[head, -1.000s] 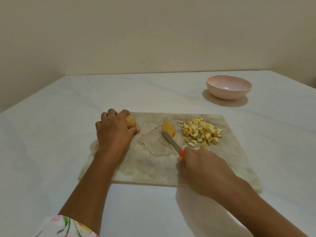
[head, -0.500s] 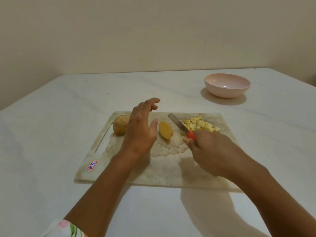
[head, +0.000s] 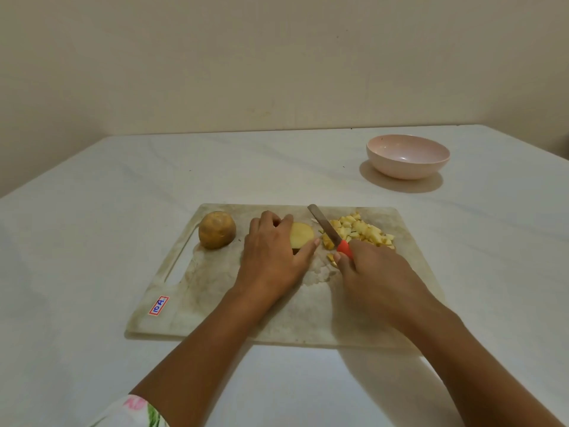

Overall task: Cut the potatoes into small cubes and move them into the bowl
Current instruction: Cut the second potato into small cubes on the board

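Pale yellow potato half (head: 303, 234), lying at the middle of the far part of a worn, mottled beige plastic cutting board (head: 215, 303). Just right of it, a heap of small yellow potato cubes (head: 361, 231) fills the board's far right corner. A rounded brown-skinned potato piece (head: 217, 230) sits apart at the far left, beside the board's slotted handle. The left hand (head: 271, 257), palm down, grips the half, fingers curled over its far side and thumb along its near edge. The right hand (head: 375, 282) is closed round the red handle of a steel-bladed knife (head: 326, 226). The blade slants away leftward between the half and the cubes; whether it touches the board cannot be told. A round pink bowl (head: 406, 171) stands well apart on the white table (head: 92, 241), beyond the board's right corner. A red-and-blue sticker (head: 159, 305) marks the near left corner.
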